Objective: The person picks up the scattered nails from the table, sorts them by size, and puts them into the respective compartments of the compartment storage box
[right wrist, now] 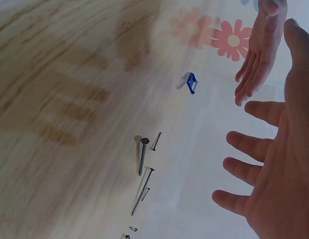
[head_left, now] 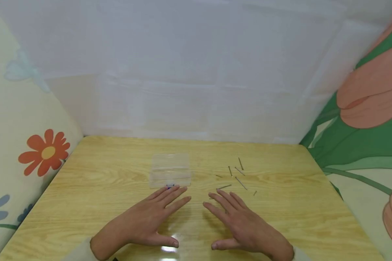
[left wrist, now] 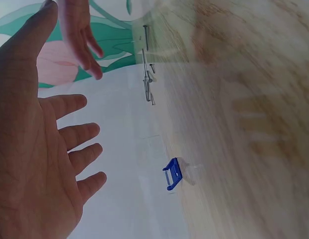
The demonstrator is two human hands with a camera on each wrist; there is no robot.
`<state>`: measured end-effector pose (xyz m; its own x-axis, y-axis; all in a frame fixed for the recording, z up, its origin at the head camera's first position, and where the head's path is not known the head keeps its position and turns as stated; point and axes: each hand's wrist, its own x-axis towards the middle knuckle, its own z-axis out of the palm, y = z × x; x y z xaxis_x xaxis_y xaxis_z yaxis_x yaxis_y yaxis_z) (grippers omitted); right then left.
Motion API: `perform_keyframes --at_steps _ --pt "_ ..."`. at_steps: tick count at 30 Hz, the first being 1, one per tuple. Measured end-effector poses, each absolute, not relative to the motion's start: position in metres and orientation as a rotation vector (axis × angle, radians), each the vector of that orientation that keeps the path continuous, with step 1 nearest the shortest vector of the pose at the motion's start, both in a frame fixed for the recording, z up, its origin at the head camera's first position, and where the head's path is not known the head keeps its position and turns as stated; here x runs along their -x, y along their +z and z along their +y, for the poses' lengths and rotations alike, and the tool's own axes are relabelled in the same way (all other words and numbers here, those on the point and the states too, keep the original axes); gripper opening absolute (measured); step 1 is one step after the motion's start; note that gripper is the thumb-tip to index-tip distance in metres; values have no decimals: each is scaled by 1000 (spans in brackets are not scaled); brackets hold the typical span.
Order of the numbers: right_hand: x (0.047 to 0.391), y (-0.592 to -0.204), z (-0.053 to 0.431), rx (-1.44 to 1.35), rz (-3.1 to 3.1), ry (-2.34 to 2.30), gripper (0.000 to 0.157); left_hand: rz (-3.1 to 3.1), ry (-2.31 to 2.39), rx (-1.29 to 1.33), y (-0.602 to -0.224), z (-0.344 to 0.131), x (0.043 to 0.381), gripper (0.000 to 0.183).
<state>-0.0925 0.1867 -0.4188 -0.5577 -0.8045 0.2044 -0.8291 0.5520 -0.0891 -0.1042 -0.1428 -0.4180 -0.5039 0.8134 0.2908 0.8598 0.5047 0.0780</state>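
Note:
Both hands hover over the wooden tabletop, palms down and fingers spread, holding nothing. My left hand (head_left: 147,221) has its fingertips at the near edge of a flat, clear plastic case (head_left: 170,169). A blue latch (left wrist: 173,174) on that case stands out in the left wrist view; in the head view the fingers partly cover it. Close by my right hand (head_left: 248,226), several loose metal nails (head_left: 241,183) of different lengths lie scattered to the right of the case. One thick nail (right wrist: 143,158) with a round head shows plainly in the right wrist view.
The light wood table (head_left: 107,163) meets a white cloth backdrop (head_left: 183,72) at its far edge. Flower-printed fabric (head_left: 49,152) hangs along the left side, and tulip-printed fabric (head_left: 372,94) along the right.

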Motion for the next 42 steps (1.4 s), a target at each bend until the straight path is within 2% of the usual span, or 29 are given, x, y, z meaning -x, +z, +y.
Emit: perform_keyframes --at_steps 16,32,35,42 --pt "92 -419 200 -1336 -2602 278 97 -2644 -334 1361 -416 -146 110 105" --pt "105 -421 220 -1225 -2585 276 83 -2708 -410 1178 -421 -171 134 105" --pt "109 -421 224 -1192 -2595 288 76 -2721 -434 1145 -423 -175 139 102" --pt "120 -425 234 -1106 -2572 280 40 -2723 -451 1053 -425 -184 149 92"
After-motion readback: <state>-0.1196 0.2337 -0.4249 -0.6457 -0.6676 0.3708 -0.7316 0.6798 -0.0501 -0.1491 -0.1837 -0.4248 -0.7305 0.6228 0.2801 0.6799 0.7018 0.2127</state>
